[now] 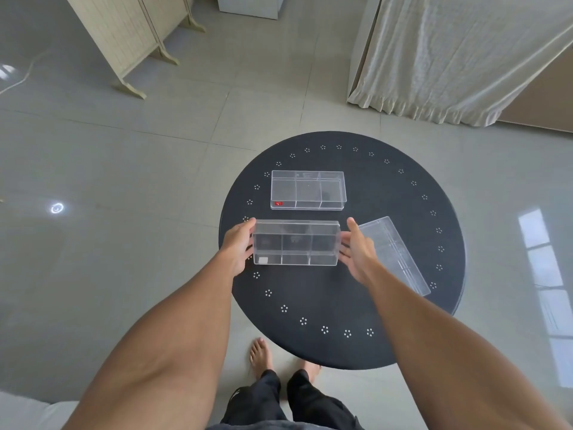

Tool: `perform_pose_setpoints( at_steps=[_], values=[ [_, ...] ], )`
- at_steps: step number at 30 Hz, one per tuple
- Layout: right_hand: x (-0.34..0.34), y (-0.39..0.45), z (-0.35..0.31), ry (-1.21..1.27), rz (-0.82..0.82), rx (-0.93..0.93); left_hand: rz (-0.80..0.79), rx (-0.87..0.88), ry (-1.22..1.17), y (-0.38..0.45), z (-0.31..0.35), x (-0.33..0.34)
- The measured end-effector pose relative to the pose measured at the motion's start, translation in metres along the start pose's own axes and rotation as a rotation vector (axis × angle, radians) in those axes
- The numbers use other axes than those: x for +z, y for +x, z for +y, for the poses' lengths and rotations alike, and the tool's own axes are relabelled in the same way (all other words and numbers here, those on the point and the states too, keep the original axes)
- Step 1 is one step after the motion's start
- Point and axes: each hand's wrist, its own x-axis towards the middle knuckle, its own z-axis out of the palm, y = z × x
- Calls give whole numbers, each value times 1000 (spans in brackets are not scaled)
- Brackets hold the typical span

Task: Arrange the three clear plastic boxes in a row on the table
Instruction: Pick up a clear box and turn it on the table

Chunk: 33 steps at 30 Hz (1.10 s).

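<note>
Three clear plastic boxes with inner dividers lie on a round black table (341, 305). The far box (308, 190) has a small red label at its near left corner and lies square to me. The middle box (296, 242) sits parallel to it, closer to me. My left hand (238, 243) presses its left end and my right hand (356, 249) presses its right end, so both hands grip it. The third box (395, 252) lies at an angle on the right, partly hidden behind my right hand and forearm.
The table has a ring of small white flower marks near its rim. My bare feet (260, 355) stand on the grey tiled floor at the table's near edge. A folding screen (130, 35) stands far left, and a cloth-draped piece of furniture (449, 57) far right.
</note>
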Motion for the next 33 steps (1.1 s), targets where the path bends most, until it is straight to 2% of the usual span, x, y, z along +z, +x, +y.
perform_pose_setpoints(
  at_steps=[5,10,17,22,26,33],
  values=[
    [-2,2,10,4,64,-63,38,58,-26,9,-11,-4],
    [-7,1,12,30,57,-33,27,67,-51,12,-16,-9],
    [-14,20,12,-33,74,37,8,56,29,15,-11,-16],
    [-14,20,5,-155,43,112,48,-20,153,21,-8,-23],
    [-20,24,5,-269,-55,256,-51,-154,244,22,-3,-26],
    [-19,20,3,-258,-93,193,-14,-132,222,21,1,-26]
  ],
)
